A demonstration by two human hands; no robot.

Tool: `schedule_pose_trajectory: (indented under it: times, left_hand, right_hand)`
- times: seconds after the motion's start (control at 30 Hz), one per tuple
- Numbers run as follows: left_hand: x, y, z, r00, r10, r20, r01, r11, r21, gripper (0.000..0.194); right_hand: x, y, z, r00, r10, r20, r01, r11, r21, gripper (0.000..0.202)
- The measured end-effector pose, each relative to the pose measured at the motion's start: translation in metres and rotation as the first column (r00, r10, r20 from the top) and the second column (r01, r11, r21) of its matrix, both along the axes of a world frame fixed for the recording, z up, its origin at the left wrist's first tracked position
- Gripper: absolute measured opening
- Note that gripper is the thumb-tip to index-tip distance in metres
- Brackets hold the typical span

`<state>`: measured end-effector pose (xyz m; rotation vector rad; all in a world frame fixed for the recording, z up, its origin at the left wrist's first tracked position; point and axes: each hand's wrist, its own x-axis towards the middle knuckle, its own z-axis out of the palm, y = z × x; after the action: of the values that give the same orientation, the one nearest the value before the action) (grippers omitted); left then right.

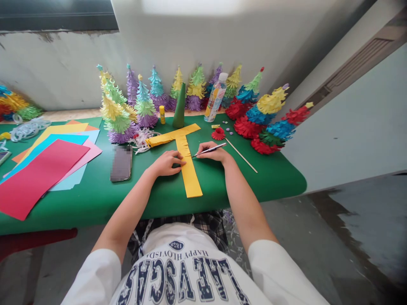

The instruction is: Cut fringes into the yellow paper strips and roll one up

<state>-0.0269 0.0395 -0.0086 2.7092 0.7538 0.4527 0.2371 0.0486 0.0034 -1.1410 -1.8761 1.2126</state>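
A yellow paper strip (192,182) lies lengthwise before me, with short slits cut across its upper part. My left hand (168,163) rests beside it, fingers apart and fingertips pressing on its left edge. In my right hand (212,153) is a slim craft knife (216,147), its tip at the strip's right edge by the slits. Another yellow strip (173,136), fringed at its left end, lies crosswise above. Behind stands a green paper cone (179,108). To the right are a small red fringed paper ring (218,134) and a thin wooden stick (241,155).
Several colourful fringed paper trees (119,110) line the back of the green table (152,203). A plastic bottle (216,97) and a yellow glue stick (162,115) stand before them. At left lie a phone (121,163), paper shreds (140,140) and coloured sheets, a red sheet (44,178) on top.
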Motion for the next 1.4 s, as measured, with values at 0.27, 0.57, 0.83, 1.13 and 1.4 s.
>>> schedule_pose_trajectory:
  times: [0.27,0.57,0.83,1.13,1.4]
  left_hand:
    - [-0.001,-0.004,0.005,1.000,0.000,-0.003,0.000,0.999,-0.040,0.033]
    - [0.003,-0.011,0.010,0.997,0.008,-0.077,-0.009,1.000,-0.007,0.046]
    - [0.006,-0.014,0.009,0.992,0.015,-0.124,-0.009,0.999,0.048,0.047]
    - [0.007,-0.014,0.009,0.994,0.018,-0.112,-0.012,0.999,0.048,0.046]
    - [0.006,-0.014,0.008,0.994,0.016,-0.107,-0.010,0.998,0.059,0.047]
  right_hand:
    - [0.004,0.000,-0.001,0.999,-0.033,-0.034,0.032,0.999,-0.033,0.029]
    - [-0.003,-0.003,-0.006,0.984,-0.140,-0.112,0.143,0.990,0.015,0.028]
    - [-0.005,-0.001,-0.011,0.995,-0.078,-0.055,0.079,0.997,0.002,0.028]
    - [-0.008,-0.003,-0.010,0.995,-0.087,-0.046,0.087,0.996,-0.012,0.027]
    - [-0.011,-0.005,-0.011,0.993,-0.113,-0.029,0.113,0.993,0.016,0.028]
